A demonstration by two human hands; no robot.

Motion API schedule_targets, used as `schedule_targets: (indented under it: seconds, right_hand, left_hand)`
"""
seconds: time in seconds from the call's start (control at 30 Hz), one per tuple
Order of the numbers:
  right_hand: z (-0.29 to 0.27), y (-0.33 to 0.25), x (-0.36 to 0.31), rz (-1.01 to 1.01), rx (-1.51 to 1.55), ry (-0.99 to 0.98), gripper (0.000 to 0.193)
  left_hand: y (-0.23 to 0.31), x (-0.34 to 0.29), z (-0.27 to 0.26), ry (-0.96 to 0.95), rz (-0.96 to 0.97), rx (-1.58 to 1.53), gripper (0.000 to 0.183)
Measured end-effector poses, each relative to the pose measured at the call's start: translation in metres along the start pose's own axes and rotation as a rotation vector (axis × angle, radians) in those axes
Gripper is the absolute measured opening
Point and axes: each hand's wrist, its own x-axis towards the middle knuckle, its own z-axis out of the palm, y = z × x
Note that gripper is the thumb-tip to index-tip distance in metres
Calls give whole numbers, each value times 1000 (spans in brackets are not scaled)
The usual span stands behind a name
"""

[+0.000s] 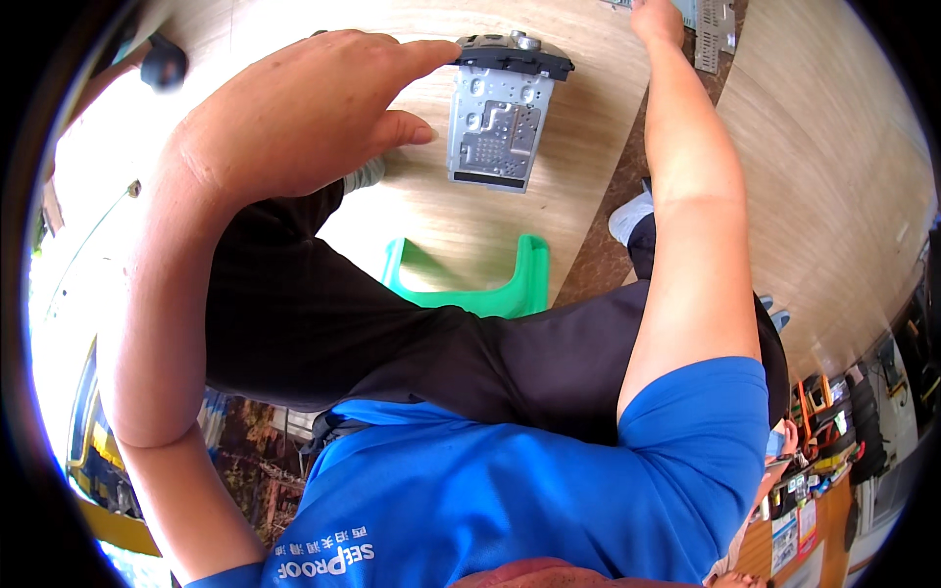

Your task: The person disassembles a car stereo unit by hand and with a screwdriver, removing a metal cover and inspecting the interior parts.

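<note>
A car stereo unit (pixel 502 127) with a silver metal case and a black front with round knobs stands on the floor ahead of me. My left hand (pixel 304 108) reaches in from the left, thumb and index finger apart. Its index fingertip overlaps the black front's left end; whether it touches cannot be made out. Nothing shows between thumb and finger. At the top edge, my right hand (pixel 659 22) is beside a perforated silver metal piece (pixel 714 37). The picture's edge cuts off its fingers, so its grip is hidden.
Between my legs is a green plastic stool (pixel 470 299). Wood-look floor tiles (pixel 833 186) are divided by a dark brown strip (pixel 598 235). At the lower right, various tools and goods lie on a wooden surface (pixel 836 529), near part of another person.
</note>
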Motion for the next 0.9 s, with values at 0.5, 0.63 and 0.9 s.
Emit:
schedule_targets:
  seconds: [0.5,0.63,0.9]
  right_hand:
    - [0,62,13,56,35,87,34]
    - [7,55,0,33,120,86,37]
    - [-1,48,-2,67,127,107,32]
  left_hand:
    - [19,32,3,-74,26,37,54]
    - [23,37,3,-137,-25,32,53]
    - [31,43,4,-134,-16,52,53]
